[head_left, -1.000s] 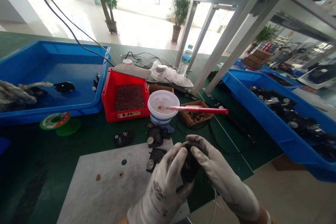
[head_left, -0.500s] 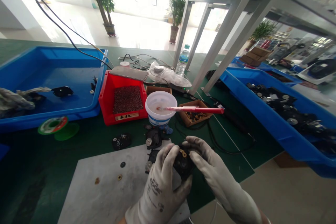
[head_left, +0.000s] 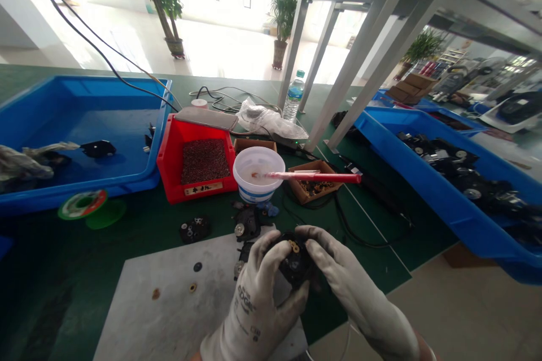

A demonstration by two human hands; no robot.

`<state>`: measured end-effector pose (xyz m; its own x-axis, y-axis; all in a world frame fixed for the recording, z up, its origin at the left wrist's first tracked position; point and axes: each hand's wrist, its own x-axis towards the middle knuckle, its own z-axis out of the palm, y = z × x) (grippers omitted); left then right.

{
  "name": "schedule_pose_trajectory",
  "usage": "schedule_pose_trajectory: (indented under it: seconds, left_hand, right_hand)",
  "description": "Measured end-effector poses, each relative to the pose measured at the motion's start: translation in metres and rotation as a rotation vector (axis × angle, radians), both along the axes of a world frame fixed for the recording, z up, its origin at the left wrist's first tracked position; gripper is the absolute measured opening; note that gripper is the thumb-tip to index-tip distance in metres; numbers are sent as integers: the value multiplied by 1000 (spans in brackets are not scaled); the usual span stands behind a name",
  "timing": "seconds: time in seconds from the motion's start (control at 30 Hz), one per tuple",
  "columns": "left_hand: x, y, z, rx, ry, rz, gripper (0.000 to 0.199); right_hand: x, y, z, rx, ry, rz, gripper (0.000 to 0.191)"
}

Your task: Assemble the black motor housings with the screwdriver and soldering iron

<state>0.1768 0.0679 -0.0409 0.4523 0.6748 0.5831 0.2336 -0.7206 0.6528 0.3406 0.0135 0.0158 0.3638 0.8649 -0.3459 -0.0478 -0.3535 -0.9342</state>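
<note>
Both of my gloved hands close around a small black mechanical unit (head_left: 295, 264) with a brass-coloured ring on top. My left hand (head_left: 258, 287) wraps its near left side, and my right hand (head_left: 349, 276) holds its right side. Its lower part is hidden by my fingers. Just beyond my left hand, two similar black units with silver discs (head_left: 247, 224) lie at the far edge of a white stone slab (head_left: 169, 304). Small washers (head_left: 193, 287) rest on the slab.
A white bowl (head_left: 256, 186) holds a red-handled brush (head_left: 317, 177). Behind it stand a red bin (head_left: 207, 193) of brown granules and a cardboard tray (head_left: 311, 190). Blue tubs (head_left: 80, 203) (head_left: 423, 180) flank the bench, the right one holding black parts. Metal shelf legs (head_left: 351, 73) rise ahead.
My hands have turned the black unit so its brass ring faces up more clearly. The whole view has shifted slightly as my head moved.
</note>
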Motion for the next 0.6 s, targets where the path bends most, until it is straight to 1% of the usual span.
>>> schedule_pose_trajectory:
  seconds: [0.1,0.2,0.3,0.43,0.5,0.6]
  left_hand:
    - [-2,1,-2,52,-86,-48,37]
    - [-4,1,-2,63,-27,-50,24]
    - [-6,1,-3,56,8,-39,17]
    - [-4,-1,-14,40,-16,-3,20]
    - [-2,-3,-18,-6,-18,8,22]
    - [1,-5,-19,-90,-30,33,38]
  right_hand:
    - [-1,-1,1,-78,68,17,60]
    - [-1,-1,0,-93,124,-2,66]
    - [0,-2,-1,-80,125,-9,67]
    - [1,-2,1,-52,111,-14,65]
    - [-1,-2,2,-35,99,-12,63]
    - [-3,0,2,-22,79,-14,63]
